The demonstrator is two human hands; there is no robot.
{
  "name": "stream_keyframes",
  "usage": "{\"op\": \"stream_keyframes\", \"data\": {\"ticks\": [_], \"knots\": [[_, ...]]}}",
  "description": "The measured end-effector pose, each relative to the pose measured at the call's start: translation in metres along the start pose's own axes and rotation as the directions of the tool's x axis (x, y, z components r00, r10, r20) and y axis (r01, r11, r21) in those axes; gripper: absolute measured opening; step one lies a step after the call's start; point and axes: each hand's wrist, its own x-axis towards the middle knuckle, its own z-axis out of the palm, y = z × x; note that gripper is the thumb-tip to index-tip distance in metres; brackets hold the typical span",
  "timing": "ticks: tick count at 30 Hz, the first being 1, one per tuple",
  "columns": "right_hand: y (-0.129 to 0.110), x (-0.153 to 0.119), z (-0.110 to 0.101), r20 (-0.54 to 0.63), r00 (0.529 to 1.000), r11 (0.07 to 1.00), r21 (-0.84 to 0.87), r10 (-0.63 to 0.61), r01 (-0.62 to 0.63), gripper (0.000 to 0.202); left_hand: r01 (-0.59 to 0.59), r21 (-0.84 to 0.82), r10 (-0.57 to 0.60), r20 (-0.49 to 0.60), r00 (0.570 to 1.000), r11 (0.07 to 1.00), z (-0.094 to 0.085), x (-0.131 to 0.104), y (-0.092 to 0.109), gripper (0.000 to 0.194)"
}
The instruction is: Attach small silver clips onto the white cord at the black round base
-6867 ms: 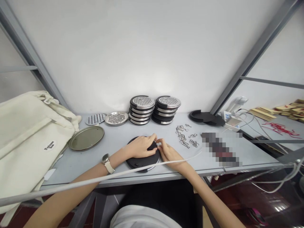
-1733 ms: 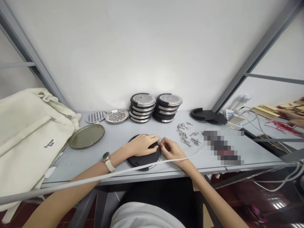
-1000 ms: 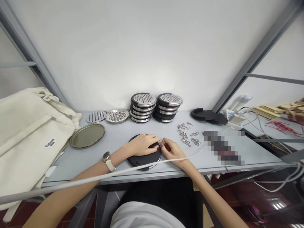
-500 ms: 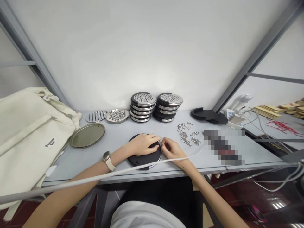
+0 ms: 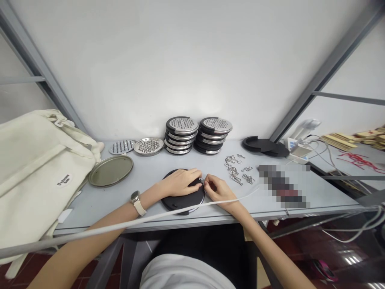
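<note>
A black round grater case (image 5: 186, 196) with a thin metallic edge lies flat near the table's front. My left hand (image 5: 182, 182) rests over its top and grips it, thumb and fingers reaching its right rim. At that rim my right hand (image 5: 217, 188) is closed in a pinch. A small shiny metal clasp (image 5: 202, 180) shows partly between the two hands' fingertips; the fingers hide most of it. To the right lie several loose metal clasps (image 5: 233, 169) like it.
Two stacks of round graters, a left stack (image 5: 181, 136) and a right stack (image 5: 213, 136), stand by the wall. Left are loose grater discs (image 5: 148, 147), an olive round lid (image 5: 111, 171) and a cream bag (image 5: 39, 160). Black covers (image 5: 258, 144) lie right. A white cable (image 5: 168, 214) crosses in front.
Fingers of my left hand have shifted slightly at the rim, and a bit of shiny metal now shows between the hands. The rest looks the same.
</note>
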Motion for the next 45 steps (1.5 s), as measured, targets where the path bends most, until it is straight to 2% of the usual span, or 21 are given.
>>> {"op": "stream_keyframes", "data": {"ticks": [23,27,33,38,45], "knots": [[0.0061,0.0007,0.0005,-0.075,0.997,1.000,0.029,0.005,-0.003,0.018,-0.054,0.018,0.054,-0.004,0.999,0.998,0.0036,-0.0002,-0.0036,0.015],[0.0055,0.0004,-0.0014,-0.036,0.999,1.000,0.028,0.004,-0.003,0.019,-0.051,-0.006,0.051,-0.009,0.999,0.999,0.0025,-0.0002,-0.0016,0.014],[0.0034,0.0007,-0.0023,0.045,0.999,1.000,-0.013,-0.004,0.005,0.022,0.017,-0.029,-0.018,-0.026,0.999,0.999,-0.0001,-0.0002,0.0015,0.014],[0.0028,0.0004,-0.0021,0.046,0.999,1.000,-0.017,-0.021,0.022,0.021,0.008,-0.031,-0.010,-0.057,0.998,0.999,0.0023,0.0007,0.0002,0.013],[0.0038,-0.0009,-0.0009,0.012,1.000,1.000,-0.014,-0.011,0.012,0.020,-0.030,-0.023,0.030,-0.026,0.999,0.999,0.0051,-0.0002,-0.0026,0.015]]}}
